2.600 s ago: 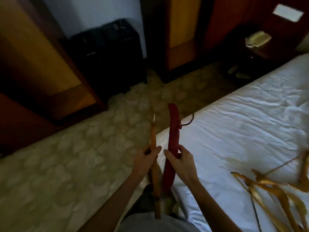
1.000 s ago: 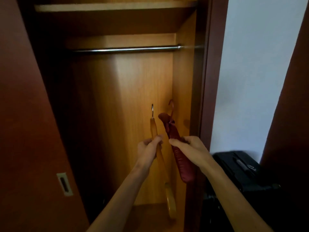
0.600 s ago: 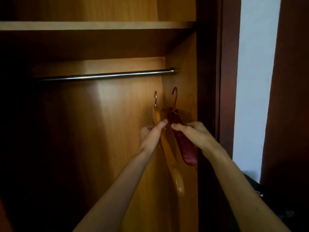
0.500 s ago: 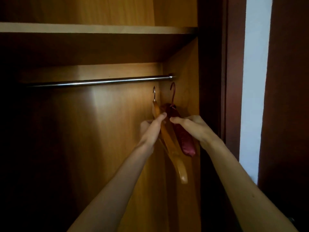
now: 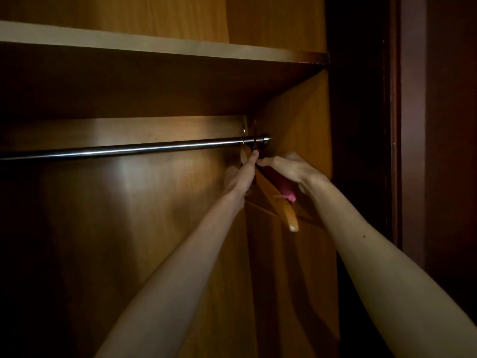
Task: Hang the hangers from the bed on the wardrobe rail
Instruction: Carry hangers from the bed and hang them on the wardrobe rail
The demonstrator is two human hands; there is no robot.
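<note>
Both hands grip hangers up at the far right end of the wardrobe rail (image 5: 124, 148). Left hand (image 5: 238, 178) has its fingers curled shut round the neck of the wooden hanger (image 5: 280, 202), the thumb stretched straight up toward the rail. Right hand (image 5: 289, 169) pinches the top of the red padded hanger (image 5: 285, 188) between thumb and fingers, its knuckles arched over the padding. The fingertips of the two hands nearly meet just below the rail.

Two hooks loop over the rail beside its end fitting, one just left of the other; in the dim light it is hard to tell which hook belongs to which hanger, or whether the rail carries their weight. Below the rail, the wooden hanger's arm slopes down and toward the camera, its pale rounded tip hanging lower than both hands. A bright pink-red end of the padded hanger shows under the right palm, touching the wooden arm or lying right against it.

Inside the wardrobe, the rail holds nothing else along its visible length; it runs leftward, bare and shiny, into shadow. A shelf (image 5: 154, 45) spans the wardrobe above the rail. Behind the rail is the wooden back panel (image 5: 116, 202), and the side panel (image 5: 296, 120) stands where the rail ends. Right of that is the dark wardrobe frame (image 5: 392, 151).
</note>
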